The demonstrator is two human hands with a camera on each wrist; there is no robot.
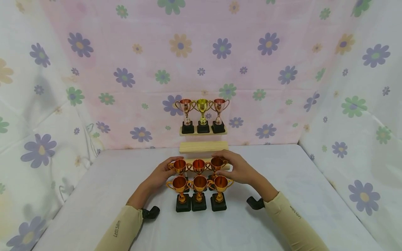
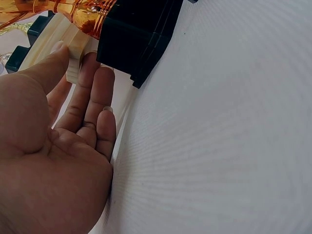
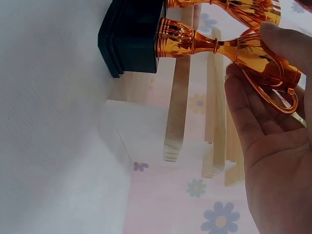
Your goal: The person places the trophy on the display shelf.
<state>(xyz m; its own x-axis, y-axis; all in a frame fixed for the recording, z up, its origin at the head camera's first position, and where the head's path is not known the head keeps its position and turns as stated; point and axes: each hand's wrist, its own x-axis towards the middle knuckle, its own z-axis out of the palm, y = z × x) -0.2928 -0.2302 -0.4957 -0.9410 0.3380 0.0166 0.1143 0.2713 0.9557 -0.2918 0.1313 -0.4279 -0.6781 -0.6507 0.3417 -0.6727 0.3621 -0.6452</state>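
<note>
My left hand (image 1: 163,171) is beside the back-left orange trophy cup (image 1: 180,166). In the left wrist view its thumb and index finger pinch the end of a wooden shelf (image 2: 76,45), with a trophy's black base (image 2: 141,34) close by. My right hand (image 1: 237,167) holds the back-right orange trophy cup (image 1: 216,163) by its bowl, thumb on one side and fingers on the other. That cup's handle (image 3: 280,105) shows at the palm. Three more orange trophies, including the middle one (image 1: 200,184), stand in front on the white table.
Behind the cups rise stepped wooden shelves; the middle step (image 1: 204,147) is bare wood. On the top shelf (image 1: 204,134) stand two rose-coloured trophies and a gold trophy (image 1: 202,108) between them. Flowered cloth (image 1: 201,52) encloses the white table (image 1: 267,174) at back and sides.
</note>
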